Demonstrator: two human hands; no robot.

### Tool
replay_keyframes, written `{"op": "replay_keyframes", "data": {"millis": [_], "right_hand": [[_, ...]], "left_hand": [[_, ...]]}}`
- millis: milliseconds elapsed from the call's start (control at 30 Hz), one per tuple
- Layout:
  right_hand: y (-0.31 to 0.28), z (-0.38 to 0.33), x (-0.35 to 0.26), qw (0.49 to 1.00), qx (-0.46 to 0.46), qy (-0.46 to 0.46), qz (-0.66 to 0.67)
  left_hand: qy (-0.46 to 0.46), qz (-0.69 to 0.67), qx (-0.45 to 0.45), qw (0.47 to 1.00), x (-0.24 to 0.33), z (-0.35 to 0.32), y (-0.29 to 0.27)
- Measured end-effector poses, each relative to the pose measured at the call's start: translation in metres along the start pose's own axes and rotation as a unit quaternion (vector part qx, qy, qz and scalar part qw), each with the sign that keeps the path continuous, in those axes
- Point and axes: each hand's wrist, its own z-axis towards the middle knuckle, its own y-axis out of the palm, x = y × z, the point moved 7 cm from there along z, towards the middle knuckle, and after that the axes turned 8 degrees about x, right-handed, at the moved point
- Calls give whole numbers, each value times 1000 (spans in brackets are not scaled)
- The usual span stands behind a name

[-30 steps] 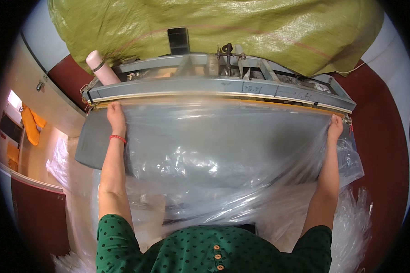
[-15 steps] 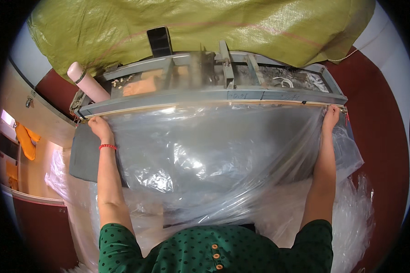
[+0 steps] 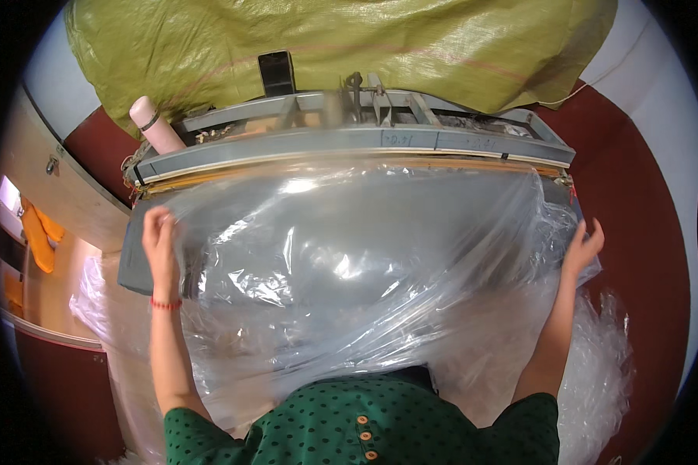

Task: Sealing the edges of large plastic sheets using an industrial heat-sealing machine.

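A wide sheet of clear plastic film (image 3: 341,232) covers the grey padded surface (image 3: 134,267) in front of me and hangs down toward my lap. Its far edge lies along a long grey metal bar (image 3: 318,143) with an orange-yellow strip (image 3: 473,164) beneath it. My left hand (image 3: 160,232), a red bead bracelet at its wrist, is raised by the film's left edge; its slightly blurred fingers are loosely bent and apart. Beside the film's right edge, my right hand (image 3: 584,246) has its thumb and fingers spread, with nothing in them.
A pink flask (image 3: 157,128) and a black phone (image 3: 276,74) stand at the frame's back left. Yellow-green woven sheeting (image 3: 349,46) drapes behind. More crumpled film (image 3: 597,372) is heaped at lower right. A cabinet door (image 3: 62,163) hangs open at left.
Both hands have let go of the film's far corners beside the bar and drawn back toward me. The bar now shows more of the strip beneath it.
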Motion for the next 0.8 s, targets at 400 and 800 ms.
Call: {"op": "replay_keyframes", "data": {"millis": [400,800], "right_hand": [[16,-89,168,782,-20,519,343],[33,13,-261,755,-418,146,484]], "left_hand": [[160,107,-487,852,44,-269,88],[-113,-88,53,988,-42,-134,-113]]}}
